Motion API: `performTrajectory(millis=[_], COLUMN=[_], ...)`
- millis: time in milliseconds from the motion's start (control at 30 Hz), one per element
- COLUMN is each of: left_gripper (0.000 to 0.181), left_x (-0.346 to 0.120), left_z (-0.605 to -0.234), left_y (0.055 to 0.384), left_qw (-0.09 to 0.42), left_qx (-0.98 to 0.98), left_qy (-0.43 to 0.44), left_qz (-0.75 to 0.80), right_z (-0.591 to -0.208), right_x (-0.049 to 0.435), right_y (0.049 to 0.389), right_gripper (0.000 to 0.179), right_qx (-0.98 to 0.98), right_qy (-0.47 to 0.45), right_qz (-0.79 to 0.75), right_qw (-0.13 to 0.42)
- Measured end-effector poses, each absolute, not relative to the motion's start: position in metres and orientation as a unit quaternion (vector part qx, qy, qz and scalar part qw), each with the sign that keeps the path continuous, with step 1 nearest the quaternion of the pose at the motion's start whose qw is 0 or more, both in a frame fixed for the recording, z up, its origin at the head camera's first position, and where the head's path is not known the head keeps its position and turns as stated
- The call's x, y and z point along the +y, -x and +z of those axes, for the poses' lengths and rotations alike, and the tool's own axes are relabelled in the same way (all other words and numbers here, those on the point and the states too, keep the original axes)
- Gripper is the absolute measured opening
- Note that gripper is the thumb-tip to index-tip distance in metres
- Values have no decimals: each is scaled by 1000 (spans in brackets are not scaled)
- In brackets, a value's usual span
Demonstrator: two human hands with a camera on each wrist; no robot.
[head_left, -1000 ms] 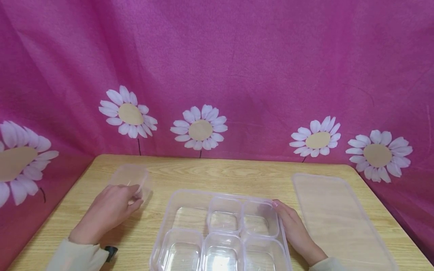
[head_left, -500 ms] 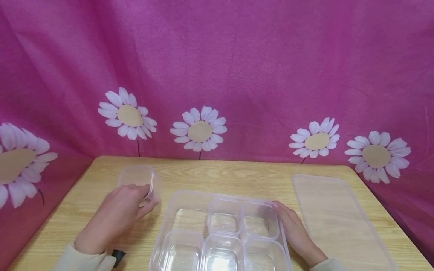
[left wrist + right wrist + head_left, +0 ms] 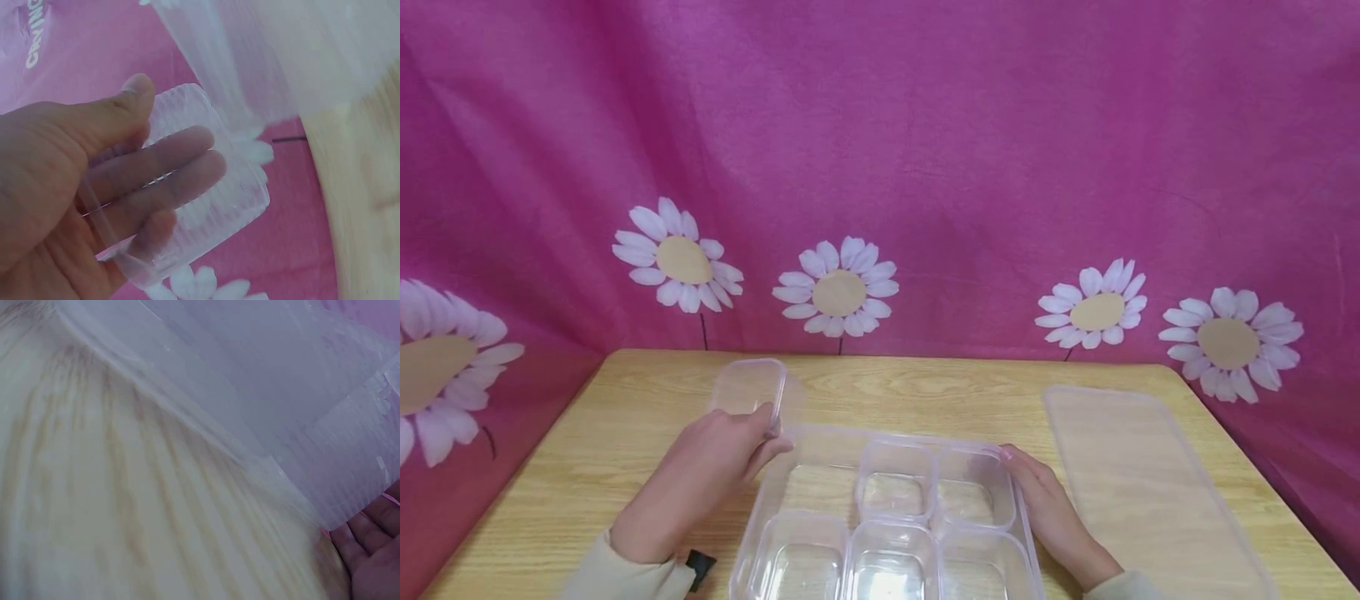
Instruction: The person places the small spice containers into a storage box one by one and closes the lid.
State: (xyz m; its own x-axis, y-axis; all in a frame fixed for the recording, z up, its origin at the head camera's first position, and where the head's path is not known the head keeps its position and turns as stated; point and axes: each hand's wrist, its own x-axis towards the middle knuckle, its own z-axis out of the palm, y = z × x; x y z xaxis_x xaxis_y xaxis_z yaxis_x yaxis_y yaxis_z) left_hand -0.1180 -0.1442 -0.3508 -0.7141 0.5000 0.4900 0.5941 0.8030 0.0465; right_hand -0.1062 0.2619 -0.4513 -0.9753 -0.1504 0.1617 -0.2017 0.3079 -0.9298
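My left hand [image 3: 707,471] pinches a small clear plastic container [image 3: 748,385] by its wall, with thumb and fingers on either side. The small container is tilted and raised beside the back left corner of a large clear plastic box [image 3: 741,546]. Through its ribbed plastic wall [image 3: 231,187], my fingers show in the left wrist view. Inside the large box sit several small clear containers [image 3: 895,483], and the back left spot is bare. My right hand [image 3: 1048,504] grips the box at its right wall near the back corner; in the right wrist view only part of that hand shows.
A flat clear lid [image 3: 1150,483] lies on the wooden table [image 3: 970,379] to the right of the box. Behind and at the sides hangs a magenta cloth [image 3: 925,150] with white daisies. A dark strap piece [image 3: 700,567] shows at my left cuff.
My left hand has moved right with the small container, from the left of the table to the large box's back left corner. My right hand and the box stay put.
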Motion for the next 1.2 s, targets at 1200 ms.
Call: performTrajectory(millis=[1200], left_gripper=[17], left_x=[-117], left_z=[-335], left_y=[102], left_qw=[202], left_qx=[-891], left_qy=[391], left_qz=[-109], right_z=[-451], right_x=[261], right_y=[107], right_gripper=[51], right_qx=[-814], right_qy=[-112], right_qz=[569], right_qw=[23])
